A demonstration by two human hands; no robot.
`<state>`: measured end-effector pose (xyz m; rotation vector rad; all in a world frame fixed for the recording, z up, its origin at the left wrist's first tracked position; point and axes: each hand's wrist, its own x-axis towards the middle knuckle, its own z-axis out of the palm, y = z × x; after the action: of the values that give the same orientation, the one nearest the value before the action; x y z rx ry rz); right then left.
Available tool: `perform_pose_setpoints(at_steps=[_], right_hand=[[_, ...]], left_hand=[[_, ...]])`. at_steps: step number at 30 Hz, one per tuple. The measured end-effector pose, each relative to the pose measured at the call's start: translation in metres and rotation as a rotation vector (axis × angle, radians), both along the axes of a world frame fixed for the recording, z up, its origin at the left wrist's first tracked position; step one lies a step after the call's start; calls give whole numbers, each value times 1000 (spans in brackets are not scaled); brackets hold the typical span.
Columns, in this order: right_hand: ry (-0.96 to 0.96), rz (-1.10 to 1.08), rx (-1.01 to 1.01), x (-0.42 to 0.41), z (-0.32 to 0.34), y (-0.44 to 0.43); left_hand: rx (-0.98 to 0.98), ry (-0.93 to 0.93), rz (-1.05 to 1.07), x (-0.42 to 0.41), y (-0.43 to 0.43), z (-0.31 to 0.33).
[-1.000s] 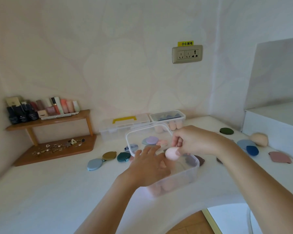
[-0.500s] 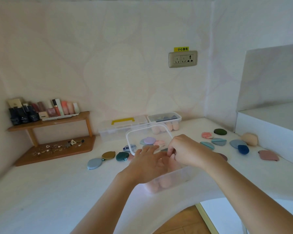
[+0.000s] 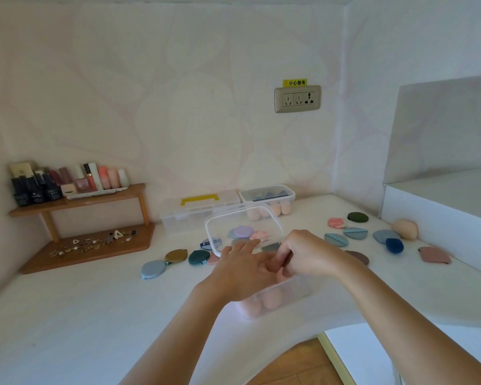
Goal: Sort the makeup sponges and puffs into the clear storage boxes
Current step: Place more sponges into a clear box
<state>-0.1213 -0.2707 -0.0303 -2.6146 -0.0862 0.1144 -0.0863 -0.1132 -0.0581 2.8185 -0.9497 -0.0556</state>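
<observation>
Peach egg-shaped foam sponges sit in the clear plastic box at the white desk's front edge. Squishy?

Reply: probably soft and light, so pinch the fat middle. Right hand curls its fingers into the box, grip hidden; left hand lies flat, fingers straight.

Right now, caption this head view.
Left hand and right hand work inside a clear box of pink sponges, puffs scattered around.

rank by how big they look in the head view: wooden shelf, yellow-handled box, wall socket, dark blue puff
1. wooden shelf
2. yellow-handled box
3. wall socket
4. dark blue puff
The socket sits farther back, so real sizes may differ.
</observation>
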Motion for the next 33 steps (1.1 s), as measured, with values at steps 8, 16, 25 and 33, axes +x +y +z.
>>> perform_pose_setpoints(at_steps=[8,16,25,33], right_hand=[[-104,-45,21,7,-4,3],[-276,-140,15,19,-28,0],[-275,-91,252,20,-11,-34],[-320,-870,-1,48,-20,-156]], left_hand=[[-11,-5,-5,3,1,-2],[-458,164,-2,0,5,-3],[-255,-8,-197,10,2,-2],[-215,-20,-176,27,-16,-13]])
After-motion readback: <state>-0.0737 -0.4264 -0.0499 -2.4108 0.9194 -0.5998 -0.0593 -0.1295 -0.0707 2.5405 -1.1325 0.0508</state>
